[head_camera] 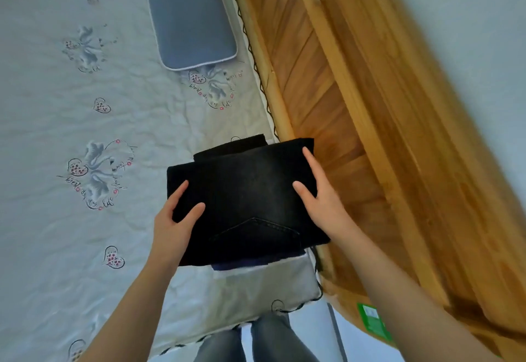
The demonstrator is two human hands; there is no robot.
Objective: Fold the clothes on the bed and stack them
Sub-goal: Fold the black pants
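Folded black jeans (247, 199) with a stitched back pocket are on top of a small stack at the bed's (85, 233) near right corner. A black garment (227, 148) peeks out at the stack's far side and a navy one (250, 263) at its near side. My left hand (176, 216) grips the jeans' left edge, thumb on top. My right hand (316, 190) holds the right edge, thumb on top and a finger stretched along the side. The other fingers of both hands are hidden under the denim.
The sheet is white with swan and heart prints. A blue-grey pillow (190, 14) lies at the far end. A wooden headboard (327, 105) runs along the right, close to the stack. A green object (373, 321) lies on the floor. My legs (256, 339) stand at the bed's edge.
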